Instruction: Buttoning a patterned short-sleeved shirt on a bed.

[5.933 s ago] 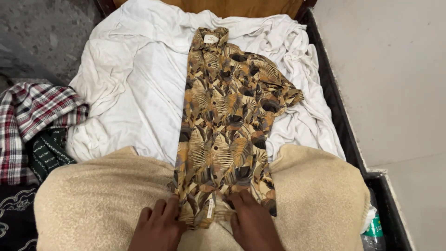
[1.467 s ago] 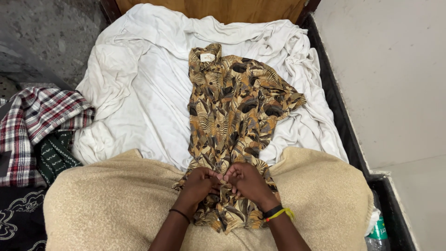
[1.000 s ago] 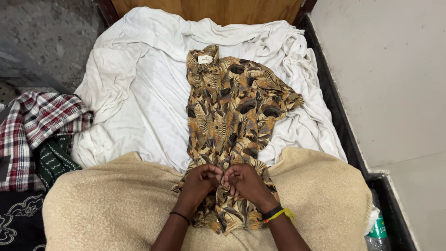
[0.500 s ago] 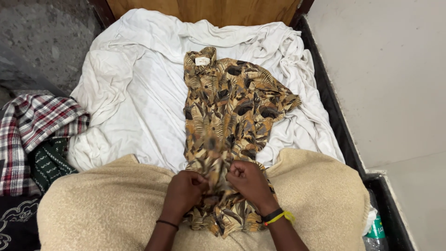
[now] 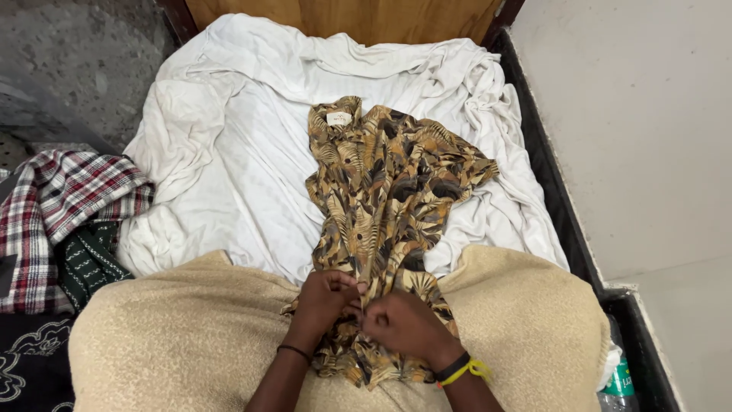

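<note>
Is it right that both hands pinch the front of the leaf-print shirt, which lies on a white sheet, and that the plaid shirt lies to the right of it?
Not quite. In the head view the left hand and the right hand do pinch the front of the leaf-print shirt on the white sheet, but the plaid shirt lies to its left, not its right.

A rumpled white sheet [image 5: 229,168] covers the bed; left of it lies a red plaid shirt [image 5: 57,206] (partly bunched), below it a beige blanket [image 5: 175,336].
</note>
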